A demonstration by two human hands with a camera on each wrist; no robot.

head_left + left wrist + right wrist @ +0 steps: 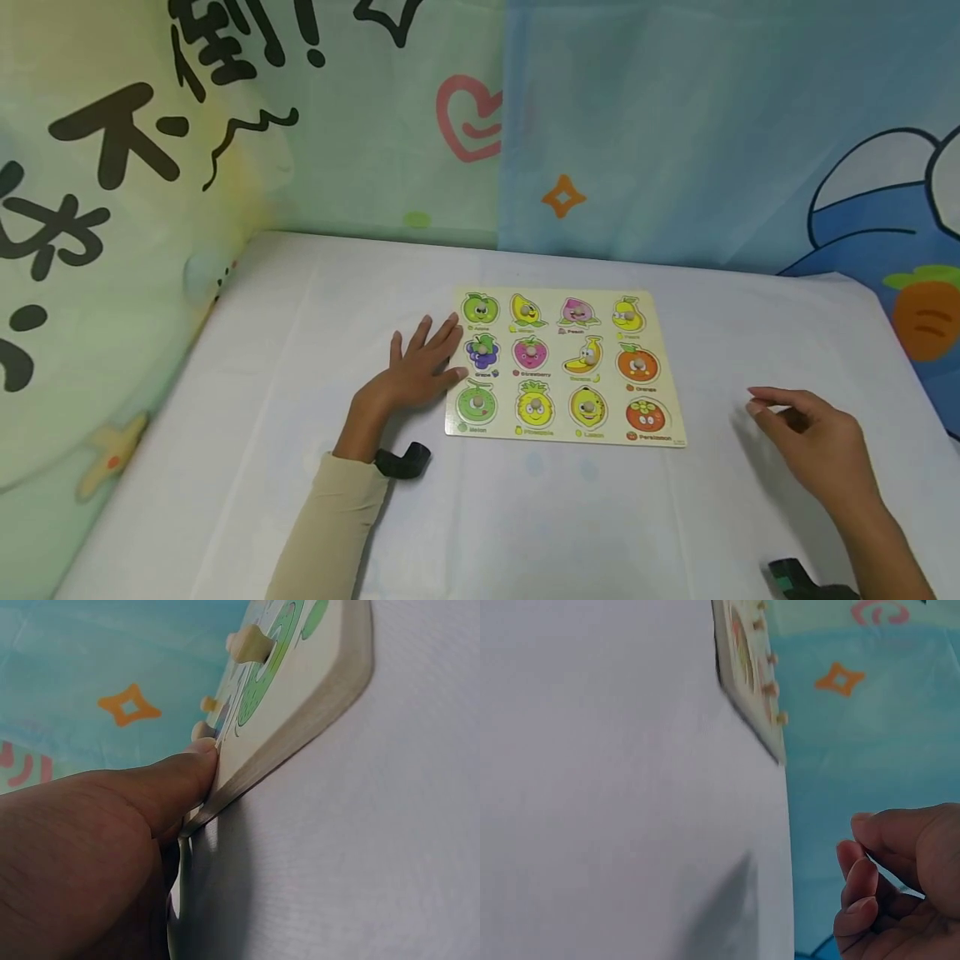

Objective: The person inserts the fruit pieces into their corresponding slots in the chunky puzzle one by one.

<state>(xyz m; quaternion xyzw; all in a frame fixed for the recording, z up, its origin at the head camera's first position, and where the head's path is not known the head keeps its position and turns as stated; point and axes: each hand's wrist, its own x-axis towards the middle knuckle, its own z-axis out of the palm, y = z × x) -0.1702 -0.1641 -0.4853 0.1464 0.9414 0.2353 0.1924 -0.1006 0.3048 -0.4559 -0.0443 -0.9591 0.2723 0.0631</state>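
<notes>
A pale wooden fruit puzzle board [566, 434] lies flat on the white-covered table, its pictured pieces including an apple [480, 308], a banana [583, 360] and a pineapple [535, 412]. Small wooden knobs [251, 645] stand up from the pieces in the left wrist view. At the board's left edge is my left hand [411, 371], fingers spread, with the thumb [184, 780] touching the edge. To the right of the board, apart from it, my right hand [817, 446] hovers over the cloth. Its fingers are loosely curled, thumb near the index fingertip, and hold nothing.
White cloth [570, 525] covers the table around the board. Printed curtains [637, 133] hang behind and along the left side. A black wrist device [405, 461] is on my left wrist, and another [806, 581] shows near the right one.
</notes>
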